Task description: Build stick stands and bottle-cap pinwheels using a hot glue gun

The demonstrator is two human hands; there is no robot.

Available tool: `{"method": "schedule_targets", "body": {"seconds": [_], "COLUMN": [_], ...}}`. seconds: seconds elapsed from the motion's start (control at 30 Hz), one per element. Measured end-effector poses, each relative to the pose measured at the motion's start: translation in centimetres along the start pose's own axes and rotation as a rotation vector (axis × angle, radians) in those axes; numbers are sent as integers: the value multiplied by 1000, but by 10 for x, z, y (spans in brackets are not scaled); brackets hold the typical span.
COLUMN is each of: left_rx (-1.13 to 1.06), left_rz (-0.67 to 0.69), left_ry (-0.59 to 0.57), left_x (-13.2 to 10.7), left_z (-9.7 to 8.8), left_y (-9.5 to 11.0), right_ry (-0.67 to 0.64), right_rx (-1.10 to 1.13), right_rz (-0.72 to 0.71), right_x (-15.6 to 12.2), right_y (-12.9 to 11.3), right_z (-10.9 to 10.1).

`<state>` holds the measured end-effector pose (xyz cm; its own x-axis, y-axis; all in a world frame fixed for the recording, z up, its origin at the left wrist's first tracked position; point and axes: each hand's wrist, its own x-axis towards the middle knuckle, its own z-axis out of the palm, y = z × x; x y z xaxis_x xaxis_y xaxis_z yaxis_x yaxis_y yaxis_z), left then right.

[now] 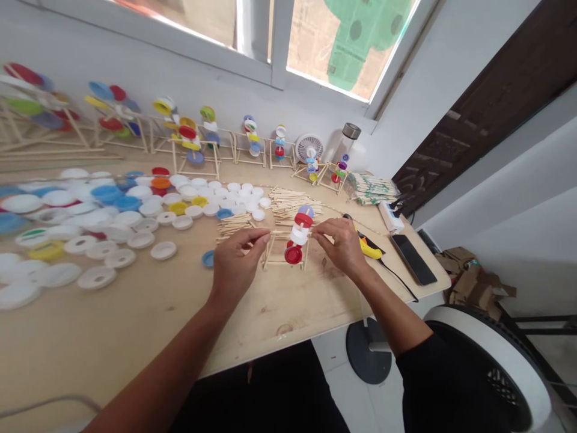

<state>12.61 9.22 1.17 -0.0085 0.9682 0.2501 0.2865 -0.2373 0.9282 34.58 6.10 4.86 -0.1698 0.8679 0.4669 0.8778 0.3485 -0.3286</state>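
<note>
A small model of wooden sticks and bottle caps (pixel 297 237) stands on the plywood table (pixel 135 319), with red, white and lilac caps on a wheel between two stick frames. My left hand (pixel 234 264) pinches the left end of its stick axle. On the other side, my right hand (pixel 342 243) pinches the right end. Both hands have fingers closed on the model. A lone blue cap (pixel 208 258) lies just left of my left hand.
Many loose plastic lids (pixel 112 210) cover the left of the table, and piles of sticks (pixel 288 204) lie behind the model. Finished cap models (pixel 193 141) line the wall. A yellow glue gun (pixel 367 245), a phone (pixel 412 258) and a fan (pixel 491 355) are at right.
</note>
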Motion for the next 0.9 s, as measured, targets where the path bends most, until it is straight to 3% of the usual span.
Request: {"method": "schedule_targets", "body": {"seconds": [0.5,0.9], "left_rx": [2,147], "left_rz": [-1,54], "left_ry": [-10,-47], "left_x": [1,2], "left_z": [4,2], "left_y": [0,-3], "right_ry": [-24,73], "right_rx": [-10,137], "right_rz": [10,93], "right_x": [2,-4], "right_y": [0,-2], "right_z": [2,-6]}}
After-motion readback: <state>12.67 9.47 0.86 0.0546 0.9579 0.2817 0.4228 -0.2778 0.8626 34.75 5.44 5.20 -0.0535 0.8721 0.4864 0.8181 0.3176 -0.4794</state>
